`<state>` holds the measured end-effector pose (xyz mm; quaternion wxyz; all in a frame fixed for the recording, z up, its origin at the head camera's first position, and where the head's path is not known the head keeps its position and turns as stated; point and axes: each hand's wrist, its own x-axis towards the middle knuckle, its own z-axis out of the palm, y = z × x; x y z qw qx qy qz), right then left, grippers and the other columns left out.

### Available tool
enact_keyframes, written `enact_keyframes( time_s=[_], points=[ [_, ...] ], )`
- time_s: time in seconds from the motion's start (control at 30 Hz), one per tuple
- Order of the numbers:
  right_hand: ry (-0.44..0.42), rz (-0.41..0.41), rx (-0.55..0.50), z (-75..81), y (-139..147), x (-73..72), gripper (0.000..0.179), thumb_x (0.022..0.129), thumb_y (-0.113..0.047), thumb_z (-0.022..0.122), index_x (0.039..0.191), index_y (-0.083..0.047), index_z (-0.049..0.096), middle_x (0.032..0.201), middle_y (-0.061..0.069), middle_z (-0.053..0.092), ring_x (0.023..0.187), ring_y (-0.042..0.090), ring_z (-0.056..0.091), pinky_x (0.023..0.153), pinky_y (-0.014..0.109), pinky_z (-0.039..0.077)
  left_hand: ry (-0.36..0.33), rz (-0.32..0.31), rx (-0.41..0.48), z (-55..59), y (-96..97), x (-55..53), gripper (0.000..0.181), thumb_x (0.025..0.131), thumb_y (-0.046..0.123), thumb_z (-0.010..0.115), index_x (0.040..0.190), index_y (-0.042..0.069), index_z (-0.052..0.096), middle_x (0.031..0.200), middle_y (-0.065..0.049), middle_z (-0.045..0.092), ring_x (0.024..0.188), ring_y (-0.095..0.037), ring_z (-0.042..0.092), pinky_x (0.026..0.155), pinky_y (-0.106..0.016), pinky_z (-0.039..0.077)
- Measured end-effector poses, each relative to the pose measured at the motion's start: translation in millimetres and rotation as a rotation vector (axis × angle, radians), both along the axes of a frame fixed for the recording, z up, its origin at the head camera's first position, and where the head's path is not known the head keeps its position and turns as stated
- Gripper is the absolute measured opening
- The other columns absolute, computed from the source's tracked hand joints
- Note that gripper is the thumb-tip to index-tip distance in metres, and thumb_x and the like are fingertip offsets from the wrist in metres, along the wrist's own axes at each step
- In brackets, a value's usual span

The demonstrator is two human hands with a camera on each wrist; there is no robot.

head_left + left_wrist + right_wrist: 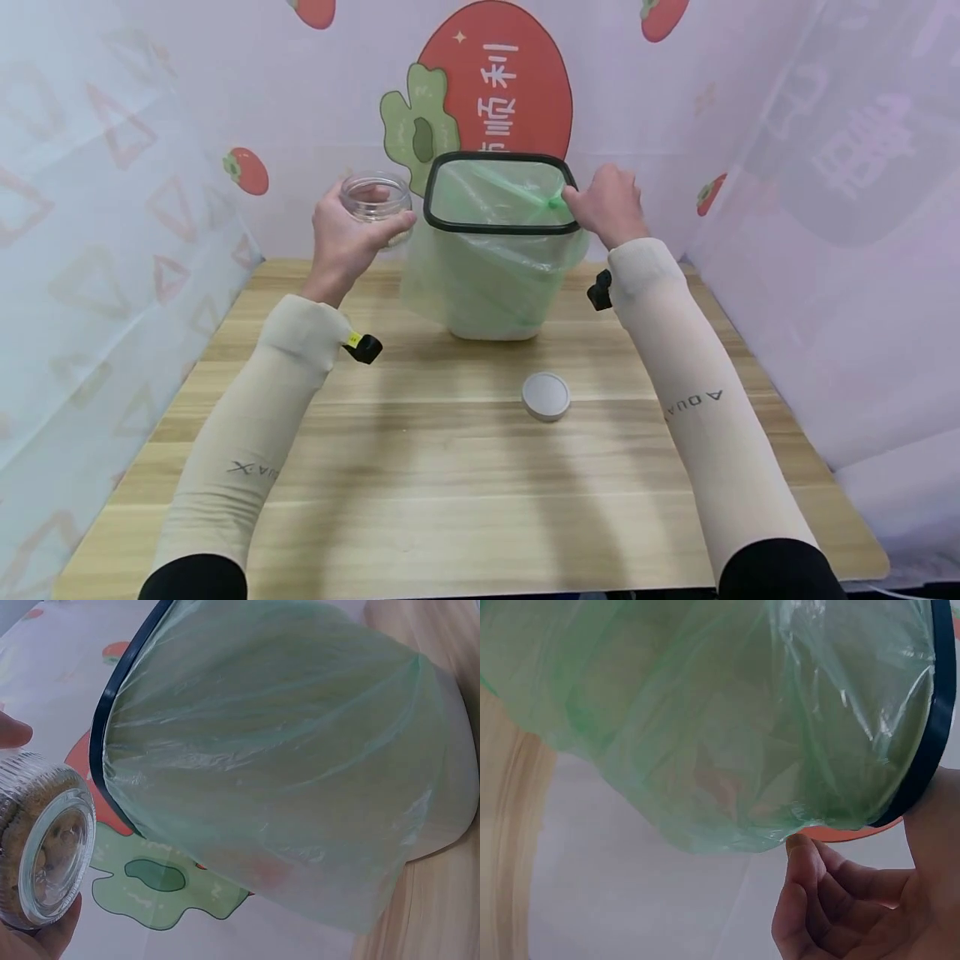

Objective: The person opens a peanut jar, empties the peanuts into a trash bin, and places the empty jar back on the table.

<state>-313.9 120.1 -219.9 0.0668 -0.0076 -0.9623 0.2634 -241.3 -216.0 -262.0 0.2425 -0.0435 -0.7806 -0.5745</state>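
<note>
My left hand (348, 237) grips a clear glass jar (375, 196) by its side, just left of the trash bin and about level with its rim. The jar's mouth is uncovered, and through its base and wall in the left wrist view brown, crumbly contents (64, 844) show. With its thumb over the black rim (502, 228), my right hand (611, 207) holds the right side of the trash bin (495, 332). Its fingers (840, 881) curl below the rim on the outside, as the right wrist view shows. A thin green bag (502, 279) lines the bin and hangs over its outer wall.
A round, pale grey lid (546, 395) lies on the wooden table (450, 500) in front of the bin. Behind stands a printed cloth backdrop (360, 100), with further cloth walls at left and right.
</note>
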Motion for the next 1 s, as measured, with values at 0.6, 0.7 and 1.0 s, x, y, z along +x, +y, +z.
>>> enact_keyframes(
  time_s=[0.6,0.7,1.0],
  points=[
    [-0.106,-0.019,-0.008,-3.3,-5,-6.8,0.033,0.106,-0.035,0.048,0.083,-0.012,0.051,0.093,0.007,0.056,0.086,0.024,0.057,0.071,0.035,0.05,-0.004,0.07,-0.029,11.7,-4.0,-19.5,0.063,0.074,0.034,0.094,0.126,0.01,0.066,0.116,0.0,0.071,0.103,-0.014,0.067,0.089,-0.024,0.056],
    [-0.106,-0.022,0.0,-2.8,-6,-8.9,0.033,0.106,-0.032,0.047,0.079,-0.012,0.047,0.089,0.006,0.053,0.081,0.024,0.056,0.068,0.034,0.049,-0.011,0.08,-0.03,15.5,-2.7,-23.5,0.063,0.074,0.034,0.093,0.126,0.011,0.066,0.116,0.0,0.071,0.105,-0.014,0.066,0.091,-0.025,0.055],
    [-0.106,-0.024,-0.015,-2.9,-6,-7.4,0.03,0.106,-0.032,0.05,0.085,-0.01,0.052,0.098,0.01,0.06,0.086,0.026,0.06,0.069,0.035,0.05,-0.035,0.11,-0.008,25.0,1.5,-34.5,0.067,0.075,0.038,0.092,0.131,0.013,0.063,0.12,0.003,0.068,0.115,-0.014,0.063,0.097,-0.029,0.057]
  ],
)
